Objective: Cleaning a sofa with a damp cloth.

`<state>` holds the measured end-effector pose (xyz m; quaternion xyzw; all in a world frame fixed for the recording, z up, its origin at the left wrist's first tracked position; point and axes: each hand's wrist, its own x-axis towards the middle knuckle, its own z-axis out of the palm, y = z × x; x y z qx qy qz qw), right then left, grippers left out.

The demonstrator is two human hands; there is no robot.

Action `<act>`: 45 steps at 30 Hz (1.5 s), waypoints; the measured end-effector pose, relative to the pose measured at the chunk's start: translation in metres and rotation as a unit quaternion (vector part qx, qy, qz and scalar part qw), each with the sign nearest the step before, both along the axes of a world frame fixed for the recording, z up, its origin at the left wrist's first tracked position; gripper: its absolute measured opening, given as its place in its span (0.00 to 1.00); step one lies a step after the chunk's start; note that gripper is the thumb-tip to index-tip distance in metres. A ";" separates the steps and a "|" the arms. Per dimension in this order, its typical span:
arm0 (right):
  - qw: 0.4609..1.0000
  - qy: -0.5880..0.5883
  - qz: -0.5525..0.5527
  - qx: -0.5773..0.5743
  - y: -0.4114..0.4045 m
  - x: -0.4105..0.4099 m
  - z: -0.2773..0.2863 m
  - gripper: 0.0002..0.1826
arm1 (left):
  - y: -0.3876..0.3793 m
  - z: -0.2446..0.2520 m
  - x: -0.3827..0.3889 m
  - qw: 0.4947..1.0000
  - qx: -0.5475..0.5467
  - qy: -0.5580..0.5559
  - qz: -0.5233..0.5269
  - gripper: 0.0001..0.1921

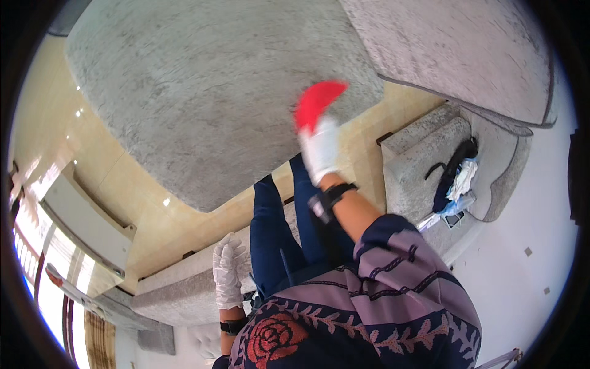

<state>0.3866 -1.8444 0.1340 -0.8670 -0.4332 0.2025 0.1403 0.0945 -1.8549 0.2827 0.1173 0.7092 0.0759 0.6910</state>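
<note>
My right hand, in a white glove, grips a red curved tool that looks like a brush; motion blurs its details. The tool is over the near right part of a large grey plush-upholstered piece of furniture, and dark bristles seem to show along its left edge. Whether it touches the fabric is unclear. My left hand, also gloved in white, is low beside my thigh near a grey sofa seat. Its fingers are loosely bent, with nothing visible in them.
Another grey upholstered section adjoins at upper right. On a grey armchair at right lie a dark strap-like item and a white cloth. A low white-sided table stands at left on glossy beige floor tiles.
</note>
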 end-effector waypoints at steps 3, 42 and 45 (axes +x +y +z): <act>0.958 0.195 0.203 -0.053 0.011 -0.080 0.016 0.09 | 0.009 0.002 0.017 1.000 -0.005 -0.008 -0.026 0.21; 0.953 0.029 0.296 -0.065 0.108 -0.074 0.005 0.08 | 0.009 -0.004 0.037 0.999 -0.024 -0.029 -0.036 0.20; 0.927 0.163 0.337 -0.014 0.106 -0.096 0.004 0.09 | 0.018 0.010 0.041 0.999 0.002 -0.018 -0.045 0.20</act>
